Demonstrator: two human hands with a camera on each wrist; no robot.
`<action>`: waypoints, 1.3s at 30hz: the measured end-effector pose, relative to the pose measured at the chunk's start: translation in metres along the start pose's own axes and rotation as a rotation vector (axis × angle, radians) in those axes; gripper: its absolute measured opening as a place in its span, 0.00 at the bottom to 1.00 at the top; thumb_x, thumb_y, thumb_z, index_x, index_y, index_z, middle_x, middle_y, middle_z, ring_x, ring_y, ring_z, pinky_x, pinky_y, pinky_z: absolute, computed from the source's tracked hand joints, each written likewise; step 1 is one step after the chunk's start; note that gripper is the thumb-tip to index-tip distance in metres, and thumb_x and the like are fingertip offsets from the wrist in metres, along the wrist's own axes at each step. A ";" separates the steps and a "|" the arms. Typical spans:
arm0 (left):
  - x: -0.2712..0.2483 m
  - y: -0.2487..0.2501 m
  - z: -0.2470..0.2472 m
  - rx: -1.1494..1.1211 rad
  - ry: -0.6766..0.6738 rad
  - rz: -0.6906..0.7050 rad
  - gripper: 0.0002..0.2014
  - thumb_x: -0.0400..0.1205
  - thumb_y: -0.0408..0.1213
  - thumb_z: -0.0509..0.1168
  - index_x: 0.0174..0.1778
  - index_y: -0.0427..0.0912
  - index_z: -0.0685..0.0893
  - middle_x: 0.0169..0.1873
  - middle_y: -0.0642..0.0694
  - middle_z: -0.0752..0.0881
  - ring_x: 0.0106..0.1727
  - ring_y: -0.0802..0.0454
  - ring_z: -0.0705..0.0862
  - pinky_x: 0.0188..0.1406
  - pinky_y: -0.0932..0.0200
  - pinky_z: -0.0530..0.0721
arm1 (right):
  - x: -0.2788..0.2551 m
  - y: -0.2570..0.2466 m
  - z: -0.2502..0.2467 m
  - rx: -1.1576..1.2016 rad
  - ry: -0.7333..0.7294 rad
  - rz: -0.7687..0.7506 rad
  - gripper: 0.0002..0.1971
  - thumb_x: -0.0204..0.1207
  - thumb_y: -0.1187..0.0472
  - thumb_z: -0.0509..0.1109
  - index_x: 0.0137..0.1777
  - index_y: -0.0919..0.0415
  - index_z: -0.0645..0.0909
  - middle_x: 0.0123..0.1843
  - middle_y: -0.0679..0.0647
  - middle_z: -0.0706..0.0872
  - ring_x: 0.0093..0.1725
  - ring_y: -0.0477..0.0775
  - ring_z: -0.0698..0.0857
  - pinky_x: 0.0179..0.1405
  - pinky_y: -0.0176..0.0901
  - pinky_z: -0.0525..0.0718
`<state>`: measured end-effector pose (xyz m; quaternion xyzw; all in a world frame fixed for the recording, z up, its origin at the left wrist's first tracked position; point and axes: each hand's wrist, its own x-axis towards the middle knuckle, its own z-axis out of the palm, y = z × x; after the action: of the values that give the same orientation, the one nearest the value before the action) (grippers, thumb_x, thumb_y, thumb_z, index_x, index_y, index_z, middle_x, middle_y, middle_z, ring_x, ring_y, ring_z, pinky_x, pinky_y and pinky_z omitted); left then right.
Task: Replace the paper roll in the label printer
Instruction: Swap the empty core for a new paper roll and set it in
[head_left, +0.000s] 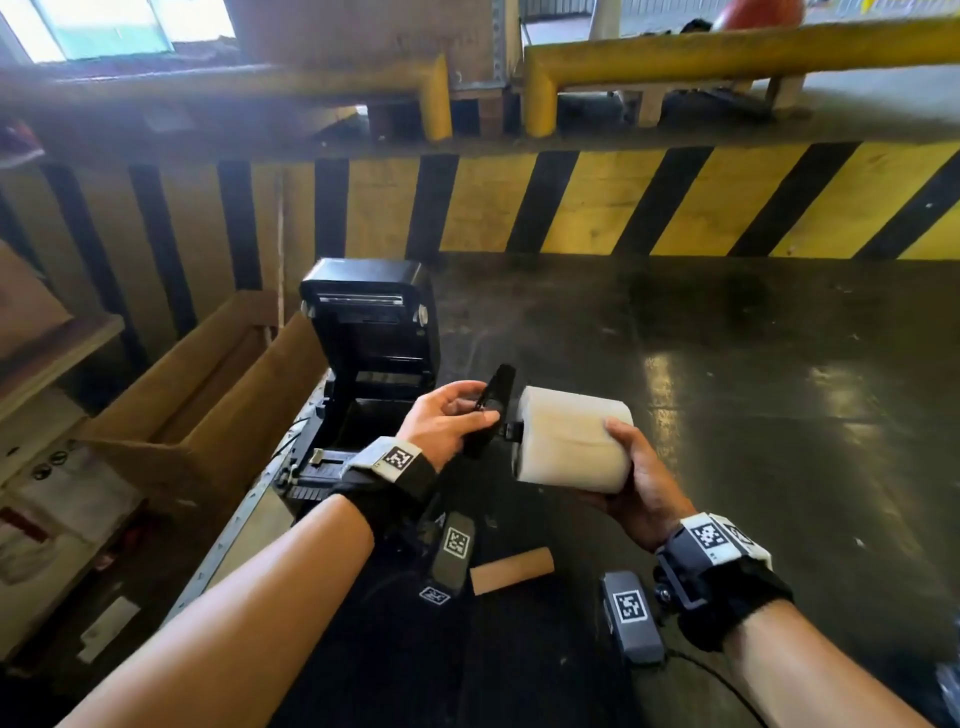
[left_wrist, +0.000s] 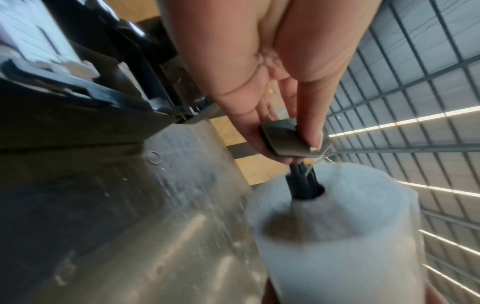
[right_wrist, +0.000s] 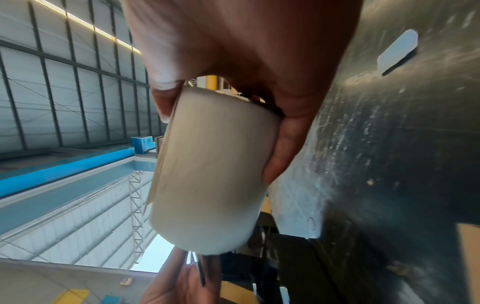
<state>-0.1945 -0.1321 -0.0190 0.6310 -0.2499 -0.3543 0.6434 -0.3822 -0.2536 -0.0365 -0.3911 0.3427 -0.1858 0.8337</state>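
The step in hand looks like mounting the new roll (head_left: 571, 447) on its spindle (left_wrist: 303, 185), ahead of seating it in the printer (head_left: 371, 364). The right hand (head_left: 641, 488) wraps the white roll from below and behind, thumb over its top, and holds it in the air above the dark counter (head_left: 727, 389), just right of the printer. The left hand (head_left: 447, 421) pinches the black end plate (left_wrist: 285, 139) of the spindle between thumb and fingers; in the left wrist view the black shaft enters the roll's core, with part of it still showing outside.

The printer stands at the counter's left edge with its lid tipped up and back and its bay open and seemingly empty. A bare cardboard core (head_left: 511, 570), probably the spent one, lies near the front edge below the hands. An open carton (head_left: 208, 395) sits off the counter's left side.

Next, by this reading, the shaft needs pushing along the core's axis until the plate meets the roll's face, kept straight so it does not bind. Then both hands would lower the assembly into the bay, spindle ends dropping into the side slots, paper feeding toward the front.
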 end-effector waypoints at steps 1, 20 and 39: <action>-0.001 0.004 0.004 -0.017 -0.013 0.014 0.13 0.74 0.19 0.67 0.46 0.42 0.84 0.22 0.50 0.88 0.24 0.57 0.85 0.30 0.61 0.87 | -0.002 -0.004 0.003 0.014 -0.006 -0.020 0.14 0.76 0.49 0.62 0.56 0.55 0.78 0.49 0.58 0.87 0.48 0.57 0.86 0.44 0.55 0.88; -0.016 0.038 -0.013 0.389 -0.239 0.171 0.27 0.78 0.29 0.66 0.74 0.39 0.70 0.66 0.38 0.81 0.68 0.54 0.78 0.71 0.55 0.75 | -0.027 -0.014 0.044 -0.019 0.048 -0.202 0.12 0.75 0.48 0.62 0.54 0.53 0.79 0.52 0.59 0.86 0.51 0.59 0.85 0.56 0.62 0.82; -0.004 0.061 -0.078 0.129 -0.311 0.023 0.27 0.78 0.21 0.63 0.73 0.37 0.70 0.49 0.45 0.79 0.51 0.46 0.84 0.49 0.59 0.88 | -0.013 0.004 0.116 -0.185 0.112 -0.402 0.26 0.65 0.49 0.71 0.65 0.51 0.76 0.65 0.60 0.80 0.62 0.64 0.81 0.56 0.69 0.85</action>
<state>-0.1288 -0.0825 0.0354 0.6055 -0.3759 -0.4235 0.5592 -0.3080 -0.1824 0.0193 -0.5154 0.3190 -0.3374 0.7203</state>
